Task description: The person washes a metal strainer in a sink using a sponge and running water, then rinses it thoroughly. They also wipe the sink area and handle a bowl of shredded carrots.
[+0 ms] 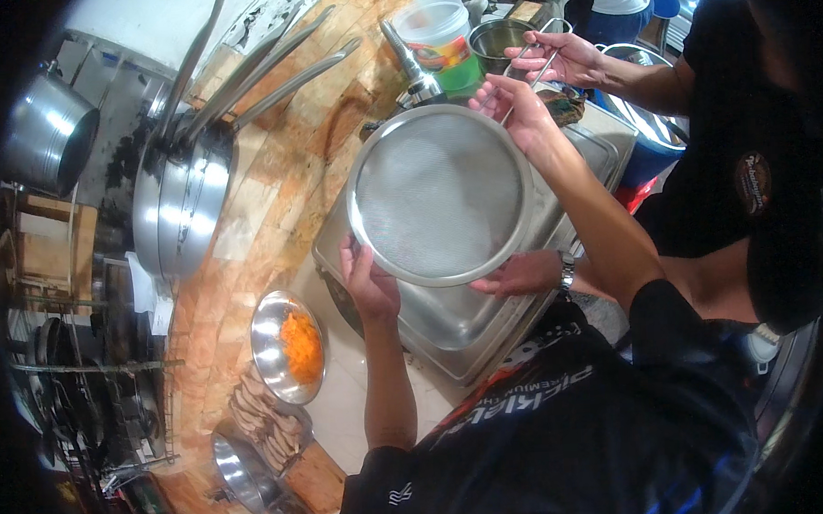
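A large round fine-mesh strainer (pixel 441 192) is held up, its mesh facing me. My left hand (pixel 372 281) grips its rim at the lower left, fingers mostly behind it. My right hand (pixel 523 117) is closed round the thin wire handle (pixel 550 64) where it meets the rim. A co-worker's hand (pixel 572 59) holds the far end of that handle. The co-worker's other hand (pixel 525 276) is at the rim's lower right. Beneath the strainer lies a rectangular stainless steel surface (pixel 459 332), partly hidden.
On the tiled counter (pixel 224 327) stand a steel bowl (pixel 268 362) of shredded orange food, sliced meat (pixel 263 421), large pots (pixel 179 211) with long handles, and a clear plastic tub (pixel 433 30). The co-worker (pixel 716 156) in black stands close on my right.
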A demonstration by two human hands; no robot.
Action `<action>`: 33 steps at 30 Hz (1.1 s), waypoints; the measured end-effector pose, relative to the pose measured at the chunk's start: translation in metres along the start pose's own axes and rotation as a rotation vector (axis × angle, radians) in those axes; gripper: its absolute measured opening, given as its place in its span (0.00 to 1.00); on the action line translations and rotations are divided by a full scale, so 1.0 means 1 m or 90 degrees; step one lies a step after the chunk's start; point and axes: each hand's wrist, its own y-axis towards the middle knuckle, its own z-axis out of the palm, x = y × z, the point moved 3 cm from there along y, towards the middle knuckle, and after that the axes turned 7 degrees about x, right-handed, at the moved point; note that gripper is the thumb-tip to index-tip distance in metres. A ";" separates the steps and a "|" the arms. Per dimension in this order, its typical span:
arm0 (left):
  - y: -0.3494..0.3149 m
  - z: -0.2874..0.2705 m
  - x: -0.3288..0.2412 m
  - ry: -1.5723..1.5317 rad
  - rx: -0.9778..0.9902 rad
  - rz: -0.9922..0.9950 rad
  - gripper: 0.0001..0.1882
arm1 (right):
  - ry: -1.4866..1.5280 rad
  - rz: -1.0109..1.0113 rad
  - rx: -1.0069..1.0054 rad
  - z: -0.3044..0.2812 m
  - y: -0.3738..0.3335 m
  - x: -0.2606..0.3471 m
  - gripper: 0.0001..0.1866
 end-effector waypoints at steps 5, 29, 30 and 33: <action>-0.002 -0.002 0.005 -0.010 0.004 -0.010 0.24 | 0.014 0.030 0.016 -0.010 0.002 0.003 0.06; -0.015 -0.005 0.011 0.056 0.024 -0.008 0.20 | -0.011 0.007 -0.063 -0.064 -0.002 -0.010 0.05; -0.015 -0.006 0.014 0.063 0.023 -0.008 0.21 | -0.011 0.009 -0.060 -0.066 -0.002 -0.010 0.05; -0.015 -0.010 0.018 0.060 0.024 -0.013 0.21 | -0.018 0.013 -0.051 -0.069 0.000 -0.009 0.05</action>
